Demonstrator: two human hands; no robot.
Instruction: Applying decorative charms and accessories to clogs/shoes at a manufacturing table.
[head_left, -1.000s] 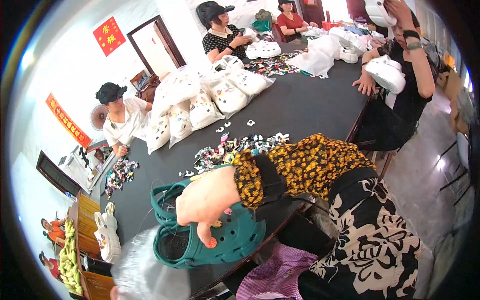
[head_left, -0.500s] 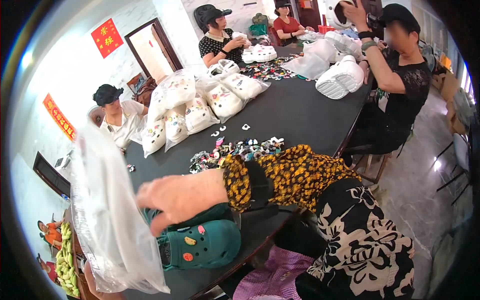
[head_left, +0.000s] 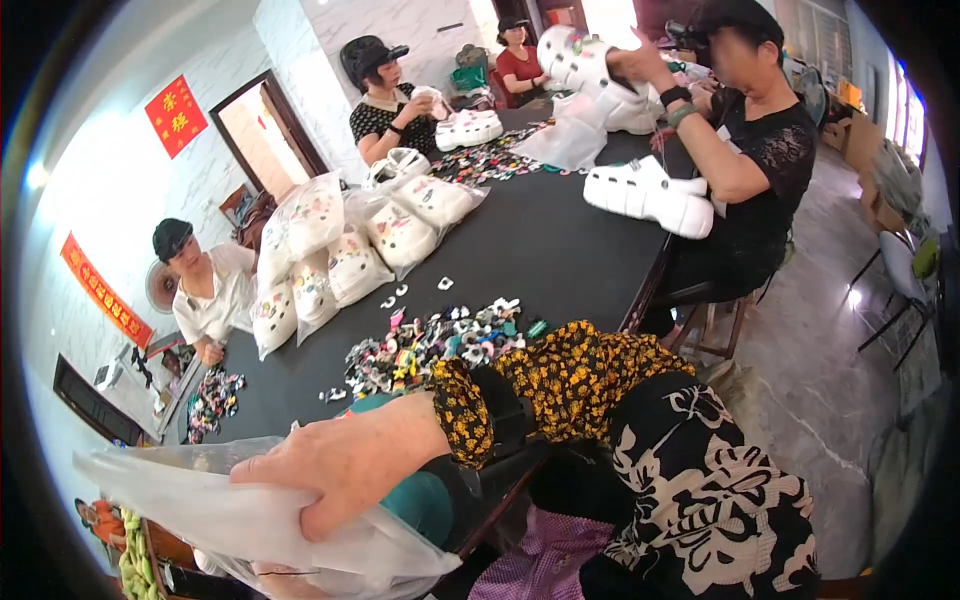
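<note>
My right hand (head_left: 340, 470) reaches left from a yellow-flowered sleeve and grips the top of a clear plastic bag (head_left: 200, 500) at the near edge of the black table (head_left: 560, 250). A teal clog (head_left: 420, 500) lies under my wrist, half covered by the bag. Under the bag at the lower edge a patch of my left hand (head_left: 275, 575) shows through the plastic; its grip is hidden.
A heap of small colourful shoe charms (head_left: 430, 345) lies just beyond my arm. Clear bags of white clogs (head_left: 330, 250) are stacked mid-table. A person on the right handles white clogs (head_left: 650, 195). Three other people sit around the table's left and far sides.
The clear bag has come down from upright at the left and now lies low over the teal clogs under my right hand. The person on the right has set a white clog down.
</note>
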